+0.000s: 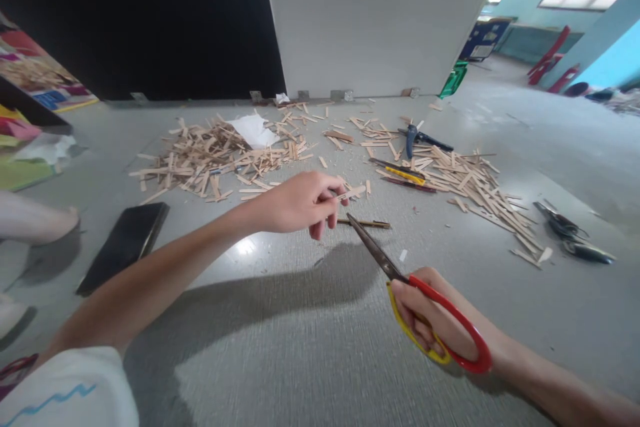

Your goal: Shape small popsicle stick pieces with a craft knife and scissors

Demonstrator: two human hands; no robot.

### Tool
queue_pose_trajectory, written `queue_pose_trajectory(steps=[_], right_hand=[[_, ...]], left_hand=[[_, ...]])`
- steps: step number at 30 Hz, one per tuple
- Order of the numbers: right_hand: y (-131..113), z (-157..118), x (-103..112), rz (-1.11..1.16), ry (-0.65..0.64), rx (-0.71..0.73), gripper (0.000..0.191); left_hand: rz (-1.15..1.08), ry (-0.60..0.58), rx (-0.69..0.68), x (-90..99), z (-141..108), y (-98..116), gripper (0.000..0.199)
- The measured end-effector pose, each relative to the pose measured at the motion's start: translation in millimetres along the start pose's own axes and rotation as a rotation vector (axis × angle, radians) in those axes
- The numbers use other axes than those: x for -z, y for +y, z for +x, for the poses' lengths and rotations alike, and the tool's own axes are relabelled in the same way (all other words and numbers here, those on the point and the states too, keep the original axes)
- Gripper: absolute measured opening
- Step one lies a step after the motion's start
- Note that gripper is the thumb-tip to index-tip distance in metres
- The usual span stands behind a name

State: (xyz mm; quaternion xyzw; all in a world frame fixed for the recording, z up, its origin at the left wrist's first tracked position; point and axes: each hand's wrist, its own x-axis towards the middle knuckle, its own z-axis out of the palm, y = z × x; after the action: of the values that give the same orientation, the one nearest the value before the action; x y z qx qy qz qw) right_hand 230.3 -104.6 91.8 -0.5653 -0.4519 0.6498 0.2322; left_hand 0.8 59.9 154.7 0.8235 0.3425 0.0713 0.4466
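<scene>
My left hand (307, 201) is over the middle of the grey tabletop, its thumb and fingers pinching a small pale wooden stick (354, 193) that points to the right. In my right hand (425, 317) are scissors (383, 257) with one red and one yellow handle. Their blades look closed, and the tip is just below and right of my left fingers, apart from the stick. A thin brownish pen-like item (373, 223) lies on the table behind the scissor tip.
Cut sticks form a heap (200, 153) at the left and another (470, 180) at the right. Cutters (405, 175), blue-handled pliers (425, 139) and dark scissors (570, 233) lie rightward. A black phone (125, 243) is at left. An upright panel (375, 20) stands behind.
</scene>
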Motion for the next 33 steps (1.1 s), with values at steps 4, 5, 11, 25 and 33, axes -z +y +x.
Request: queue_pose_trajectory(steps=[4,5,11,25,33], right_hand=[[2.8,-1.2,-0.4,-0.018,0.027,0.104,0.071],[3.5,-2.0,-0.4,-0.036,0.035,0.136,0.071],[6.3,-5.6,-2.1,-0.156,0.067,0.278,0.063],[2.8,-2.8,-2.8,-0.425,0.234,0.423,0.059],[3.0,-2.8,-2.9,-0.422,0.249,0.399,0.058]], left_hand=[[-0.107,0.029,-0.008,-2.4,-3.3,6.8,0.013],[-0.123,0.026,-0.013,-4.1,-4.7,8.7,0.013],[-0.203,-0.016,-0.014,-10.1,-14.3,18.1,0.023],[-0.234,-0.008,-0.065,-12.9,-26.6,25.2,0.025],[-0.236,-0.010,-0.047,-14.0,-28.6,27.5,0.027]])
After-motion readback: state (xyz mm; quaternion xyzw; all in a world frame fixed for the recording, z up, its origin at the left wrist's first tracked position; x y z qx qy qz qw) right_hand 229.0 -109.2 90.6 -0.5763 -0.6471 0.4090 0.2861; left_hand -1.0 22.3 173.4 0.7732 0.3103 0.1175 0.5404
